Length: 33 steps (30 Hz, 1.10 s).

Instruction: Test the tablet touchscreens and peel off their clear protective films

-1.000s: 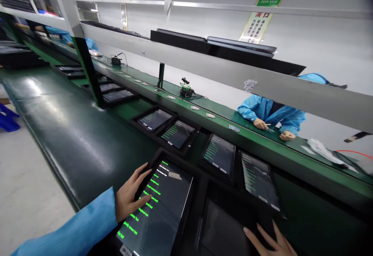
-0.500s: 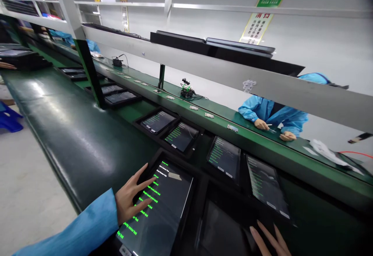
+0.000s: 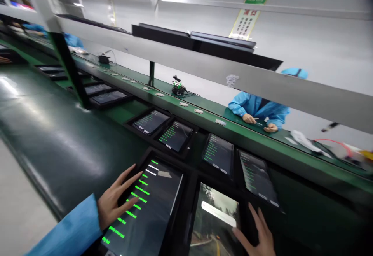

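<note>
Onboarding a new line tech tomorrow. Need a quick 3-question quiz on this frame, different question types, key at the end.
1. True or false: the left hand rests on the tablet with green text.
2. Multiple choice: the tablet under the right hand shows A) a green text list, B) a road scene with a white bar, C) a blank screen.
3. Fill in: the co-worker across the line wears a ____ smock.

Key: 1 true. 2 B, the photo tablet shows a road. 3 blue.
</note>
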### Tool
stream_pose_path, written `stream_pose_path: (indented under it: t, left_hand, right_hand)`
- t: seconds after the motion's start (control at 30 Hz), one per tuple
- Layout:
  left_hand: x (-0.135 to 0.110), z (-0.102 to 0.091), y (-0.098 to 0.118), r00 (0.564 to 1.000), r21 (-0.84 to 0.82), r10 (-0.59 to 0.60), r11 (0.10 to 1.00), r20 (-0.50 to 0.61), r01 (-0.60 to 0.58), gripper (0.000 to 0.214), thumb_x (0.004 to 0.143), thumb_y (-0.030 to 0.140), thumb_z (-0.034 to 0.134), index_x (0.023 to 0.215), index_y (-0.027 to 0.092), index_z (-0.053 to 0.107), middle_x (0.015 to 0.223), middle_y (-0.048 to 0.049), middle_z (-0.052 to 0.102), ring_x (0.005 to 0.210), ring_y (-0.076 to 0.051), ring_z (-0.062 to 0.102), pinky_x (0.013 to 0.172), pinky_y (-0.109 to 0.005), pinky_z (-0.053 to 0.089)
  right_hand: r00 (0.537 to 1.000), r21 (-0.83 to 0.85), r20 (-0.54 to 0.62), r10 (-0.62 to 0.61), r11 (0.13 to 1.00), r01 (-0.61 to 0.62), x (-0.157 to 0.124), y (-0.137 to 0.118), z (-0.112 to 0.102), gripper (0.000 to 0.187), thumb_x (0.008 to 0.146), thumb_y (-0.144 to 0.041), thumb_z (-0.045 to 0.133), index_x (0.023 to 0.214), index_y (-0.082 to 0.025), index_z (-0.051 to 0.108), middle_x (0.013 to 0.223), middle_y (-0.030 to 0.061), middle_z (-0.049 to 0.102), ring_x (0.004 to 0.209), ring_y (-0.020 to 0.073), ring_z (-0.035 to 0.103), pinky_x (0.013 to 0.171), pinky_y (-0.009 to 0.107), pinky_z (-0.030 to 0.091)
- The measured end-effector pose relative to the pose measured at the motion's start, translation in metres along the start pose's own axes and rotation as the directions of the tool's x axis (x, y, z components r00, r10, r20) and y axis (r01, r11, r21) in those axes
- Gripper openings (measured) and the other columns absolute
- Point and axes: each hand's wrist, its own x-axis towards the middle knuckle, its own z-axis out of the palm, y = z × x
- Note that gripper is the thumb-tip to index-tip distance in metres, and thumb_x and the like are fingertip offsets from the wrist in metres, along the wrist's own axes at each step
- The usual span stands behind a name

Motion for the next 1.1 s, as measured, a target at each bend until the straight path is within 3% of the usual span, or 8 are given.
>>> stream_pose_path:
  t: [0.13,0.23,0.3,0.4,0.5,0.67,0.9,1.1]
  left_hand:
    - [0.003,-0.001,-0.003,0.999,-0.016,-0.030,0.999,-0.031,0.029,0.051,0.094,0.051,0.041,0.143,0.040,0.027,0.152,0.0007,0.026,0.129,-0.026,0.044,0.105,-0.042,0.042]
    - [0.005,0.000,-0.005,1.000,-0.021,-0.024,1.000,-0.017,0.023,0.052,0.094,0.049,0.040,0.143,0.036,0.027,0.151,-0.0028,0.028,0.129,-0.027,0.043,0.104,-0.043,0.043]
    - [0.005,0.001,-0.005,1.000,-0.016,-0.026,1.000,-0.015,0.026,0.052,0.094,0.050,0.041,0.142,0.035,0.028,0.150,-0.0044,0.028,0.129,-0.028,0.044,0.103,-0.045,0.044]
    - [0.005,0.001,-0.002,0.999,-0.012,-0.034,0.999,-0.011,0.034,0.048,0.095,0.050,0.039,0.140,0.037,0.027,0.151,-0.0039,0.026,0.130,-0.028,0.043,0.104,-0.047,0.043]
    - [0.004,0.002,-0.002,0.999,-0.020,-0.035,0.999,-0.001,0.035,0.046,0.096,0.049,0.037,0.139,0.038,0.027,0.152,-0.0027,0.024,0.131,-0.028,0.040,0.106,-0.049,0.040]
    - [0.004,0.004,-0.008,0.999,-0.008,-0.035,0.999,-0.008,0.035,0.045,0.095,0.050,0.038,0.138,0.038,0.031,0.152,-0.0008,0.025,0.131,-0.027,0.042,0.106,-0.048,0.041]
    - [0.005,0.003,-0.008,1.000,0.000,-0.009,1.000,-0.012,0.009,0.042,0.096,0.048,0.038,0.137,0.038,0.032,0.151,-0.0005,0.025,0.132,-0.027,0.040,0.106,-0.050,0.038]
    - [0.003,0.005,-0.013,0.999,-0.018,-0.030,0.999,-0.018,0.030,0.042,0.095,0.048,0.038,0.136,0.039,0.033,0.151,0.0014,0.027,0.132,-0.027,0.040,0.106,-0.051,0.039]
  right_hand:
    - [0.987,0.051,0.146,-0.064,0.997,0.057,-0.013,-0.016,-0.013,0.079,0.083,-0.059,0.053,0.148,-0.035,0.014,0.156,0.0069,0.013,0.141,0.0356,0.018,0.107,0.059,0.030]
    - [0.966,-0.136,0.212,-0.151,0.974,0.182,-0.022,-0.022,-0.014,0.109,0.066,-0.063,0.070,0.149,-0.033,0.007,0.157,0.0121,-0.001,0.139,0.0464,0.012,0.102,0.068,0.028]
    - [0.959,-0.222,0.221,-0.175,0.949,0.225,-0.022,-0.020,-0.011,0.113,0.062,-0.066,0.073,0.149,-0.035,0.008,0.157,0.0121,-0.006,0.137,0.0500,0.012,0.098,0.071,0.029]
    - [0.991,-0.174,0.133,0.001,0.984,0.022,-0.016,-0.011,-0.007,0.091,0.078,-0.068,0.054,0.149,-0.034,0.010,0.157,0.0098,-0.006,0.137,0.0482,0.016,0.093,0.067,0.039]
    - [0.984,-0.039,0.062,0.166,0.986,-0.164,-0.012,-0.007,-0.006,0.075,0.087,-0.063,0.040,0.149,-0.031,0.011,0.157,0.0088,0.000,0.140,0.0421,0.017,0.093,0.059,0.045]
    - [0.995,-0.096,0.017,-0.099,0.990,0.100,-0.023,-0.034,-0.008,0.059,0.093,-0.052,0.041,0.146,-0.038,0.020,0.152,0.0021,0.027,0.140,0.0358,0.021,0.105,0.063,0.027]
    - [0.953,-0.126,0.047,-0.300,0.944,0.303,-0.032,-0.046,-0.009,0.041,0.094,-0.046,0.045,0.133,-0.031,0.041,0.134,0.0022,0.054,0.129,0.0285,0.042,0.108,0.053,0.020]
    - [0.892,-0.088,0.167,-0.420,0.895,0.438,-0.037,-0.047,-0.006,0.035,0.092,-0.039,0.051,0.127,-0.032,0.045,0.129,-0.0002,0.058,0.115,0.0252,0.057,0.113,0.049,0.011]
